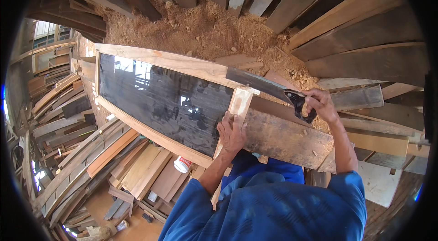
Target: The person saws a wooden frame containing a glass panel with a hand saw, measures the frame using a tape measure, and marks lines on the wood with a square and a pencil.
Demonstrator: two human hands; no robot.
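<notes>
A wooden door or window frame (169,59) with a dark glossy panel (166,99) lies flat in front of me. My right hand (320,104) is closed round the black handle of a handsaw (262,82). The saw's blade points left and lies along the end of the frame's far rail, near the corner. Whether its teeth are in the wood I cannot tell. My left hand (232,132) rests on the pale end rail (240,103), fingers stretched over it. The palm side of that hand is hidden.
A rough, dusty board (285,137) lies under and right of the frame, close to my body. Sawdust (205,26) covers the ground beyond. Planks (346,17) lean along the far and right sides. Stacked timber (146,168) and a white-and-red cup (182,164) are at the left.
</notes>
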